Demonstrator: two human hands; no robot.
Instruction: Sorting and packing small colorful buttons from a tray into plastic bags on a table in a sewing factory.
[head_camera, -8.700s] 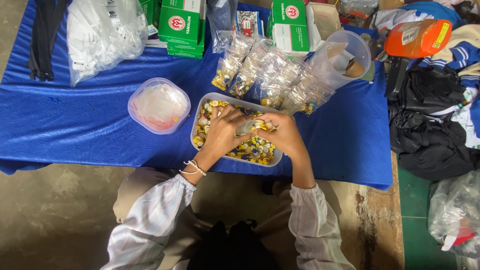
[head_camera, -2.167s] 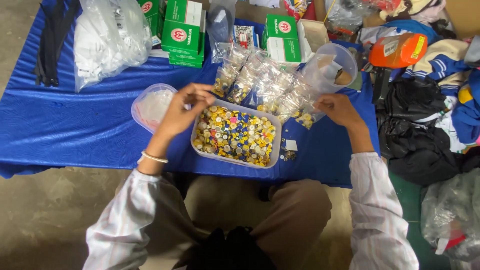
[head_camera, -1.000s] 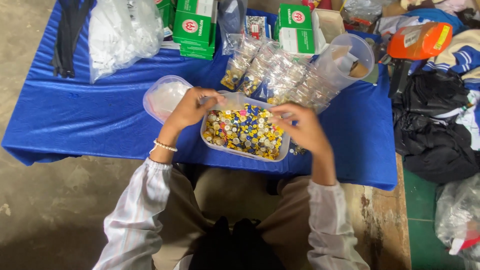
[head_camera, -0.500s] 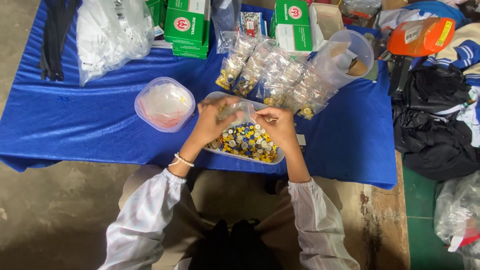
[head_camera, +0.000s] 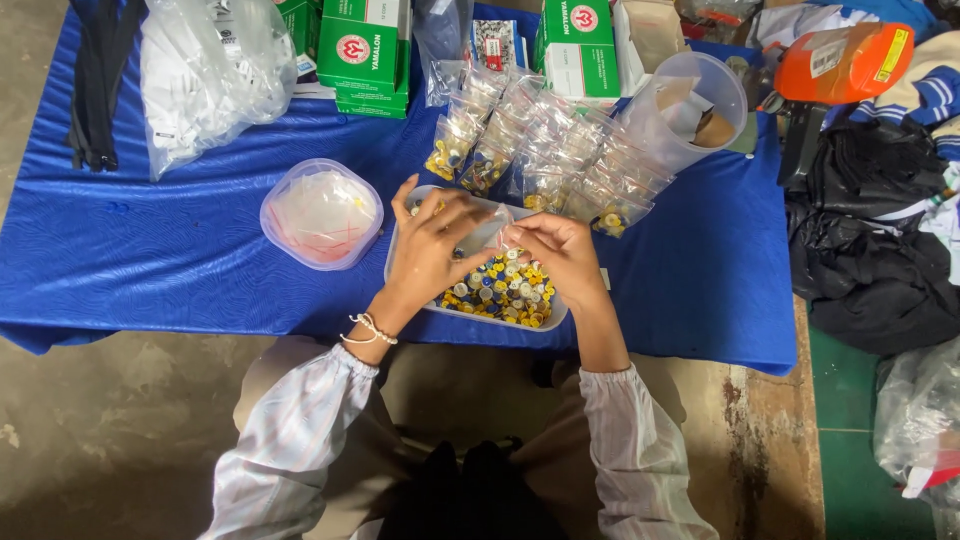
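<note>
A clear rectangular tray (head_camera: 548, 322) full of small yellow, blue and white buttons (head_camera: 505, 290) sits at the near edge of the blue table (head_camera: 150, 260). Both my hands hover over it. My left hand (head_camera: 432, 245) and my right hand (head_camera: 560, 250) together pinch a small clear plastic bag (head_camera: 490, 232) above the buttons. Behind the tray lies a row of small clear bags (head_camera: 540, 150) filled with buttons.
A round lidded container (head_camera: 320, 213) with empty bags stands left of the tray. Green boxes (head_camera: 365, 45), a big clear bag (head_camera: 205, 65), a clear jug (head_camera: 690, 105) and an orange bottle (head_camera: 840, 60) line the back. Dark clothes (head_camera: 870, 230) lie to the right.
Both hands have come together over the tray holding a small clear bag; earlier they were spread apart, the left near the round container and the right near the filled bags.
</note>
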